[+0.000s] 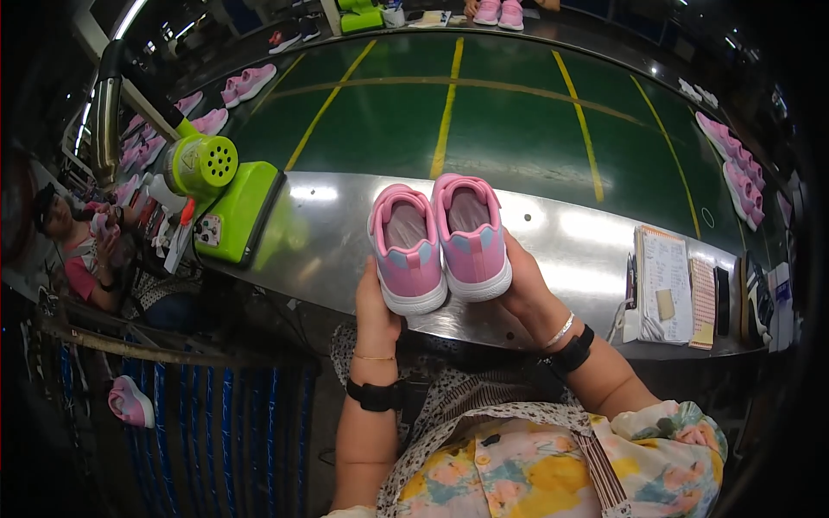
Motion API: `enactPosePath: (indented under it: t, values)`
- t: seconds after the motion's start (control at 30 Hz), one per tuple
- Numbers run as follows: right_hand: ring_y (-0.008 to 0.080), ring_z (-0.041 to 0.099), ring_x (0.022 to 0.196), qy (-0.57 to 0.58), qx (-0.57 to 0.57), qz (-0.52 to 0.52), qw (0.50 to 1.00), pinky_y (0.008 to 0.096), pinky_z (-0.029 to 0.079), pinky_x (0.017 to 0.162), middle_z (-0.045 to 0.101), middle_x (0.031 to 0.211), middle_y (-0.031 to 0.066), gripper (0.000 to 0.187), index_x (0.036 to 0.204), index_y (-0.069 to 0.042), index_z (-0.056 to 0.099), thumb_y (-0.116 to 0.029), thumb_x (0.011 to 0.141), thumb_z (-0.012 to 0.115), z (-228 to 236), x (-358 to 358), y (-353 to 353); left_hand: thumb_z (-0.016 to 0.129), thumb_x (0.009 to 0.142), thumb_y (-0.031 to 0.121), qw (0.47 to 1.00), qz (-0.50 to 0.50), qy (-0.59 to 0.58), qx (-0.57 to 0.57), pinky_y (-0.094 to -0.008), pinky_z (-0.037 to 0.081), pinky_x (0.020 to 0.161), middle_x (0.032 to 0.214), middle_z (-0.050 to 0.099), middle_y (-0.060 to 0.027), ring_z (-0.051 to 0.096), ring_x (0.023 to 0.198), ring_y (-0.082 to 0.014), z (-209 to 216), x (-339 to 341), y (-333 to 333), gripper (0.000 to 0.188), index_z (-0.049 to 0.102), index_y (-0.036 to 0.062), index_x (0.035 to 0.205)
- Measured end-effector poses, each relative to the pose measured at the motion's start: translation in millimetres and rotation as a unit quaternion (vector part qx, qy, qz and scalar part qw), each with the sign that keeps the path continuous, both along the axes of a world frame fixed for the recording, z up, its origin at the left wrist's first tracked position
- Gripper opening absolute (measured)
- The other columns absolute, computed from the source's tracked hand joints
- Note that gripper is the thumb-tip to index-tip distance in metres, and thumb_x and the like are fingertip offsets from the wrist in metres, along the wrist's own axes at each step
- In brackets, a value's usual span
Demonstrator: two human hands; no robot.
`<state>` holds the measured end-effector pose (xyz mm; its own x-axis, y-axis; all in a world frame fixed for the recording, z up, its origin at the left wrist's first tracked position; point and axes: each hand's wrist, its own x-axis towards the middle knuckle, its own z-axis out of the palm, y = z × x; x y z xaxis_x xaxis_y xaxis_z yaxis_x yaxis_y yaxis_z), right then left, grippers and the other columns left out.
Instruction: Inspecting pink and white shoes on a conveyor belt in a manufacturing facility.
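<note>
Two small pink sneakers with white soles and pale blue heel patches are held side by side over the metal ledge, heels toward me. My left hand (pixel 377 302) is closed on the outer side of the left sneaker (pixel 413 269). The right sneaker (pixel 477 256) is gripped along its outer side by my right hand (pixel 525 278). Both shoes are roughly upright, their openings and insoles showing. The fingertips of both hands are hidden beneath and behind the shoes.
A green machine (pixel 237 211) with a round blower stands left on the metal ledge (pixel 337 207). Beyond lies a green conveyor belt (pixel 509 121) with yellow lines. Pink shoes (pixel 734 168) line its right edge. A notebook (pixel 663 281) lies right. Another person (pixel 91 237) sits left.
</note>
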<state>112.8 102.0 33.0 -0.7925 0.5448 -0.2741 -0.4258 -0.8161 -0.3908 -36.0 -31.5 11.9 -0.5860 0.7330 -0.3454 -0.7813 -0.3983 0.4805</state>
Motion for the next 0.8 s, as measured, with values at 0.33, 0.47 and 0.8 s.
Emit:
enactPosePath:
  t: [0.33, 0.47, 0.8]
  values:
    - [0.0317, 0.056, 0.089, -0.432, 0.731, -0.086, 0.521, 0.0383, 0.046, 0.078, 0.058, 0.096, 0.0160, 0.023, 0.105, -0.003, 0.059, -0.009, 0.084, 0.053, 4, 26, 42, 0.047, 0.089, 0.007, 0.616, 0.153, 0.708, -0.309, -0.0349, 0.047, 0.078, 0.099, 0.061, -0.0160, 0.060, 0.088, -0.0312, -23, -7, -1, 0.029, 0.059, 0.0064, 0.116]
    - [0.0293, 0.060, 0.075, -0.318, 0.777, -0.124, 0.529, 0.0354, 0.048, 0.066, 0.061, 0.083, 0.0120, 0.018, 0.097, -0.005, 0.062, -0.015, 0.084, 0.057, 68, 16, 32, 0.047, 0.089, 0.007, 0.616, 0.159, 0.704, -0.317, -0.0345, 0.047, 0.077, 0.098, 0.061, -0.0150, 0.060, 0.088, -0.0299, -20, -8, 1, 0.028, 0.060, 0.0066, 0.114]
    - [0.0257, 0.059, 0.069, -0.364, 0.893, 0.086, 0.253, 0.0368, 0.046, 0.058, 0.054, 0.071, 0.0061, 0.046, 0.093, -0.016, 0.062, -0.045, 0.059, 0.075, 61, -20, -40, 0.048, 0.085, 0.003, 0.625, 0.171, 0.692, -0.317, -0.0393, 0.047, 0.076, 0.098, 0.062, -0.0157, 0.060, 0.089, -0.0336, -22, -5, -6, 0.030, 0.059, 0.0054, 0.113]
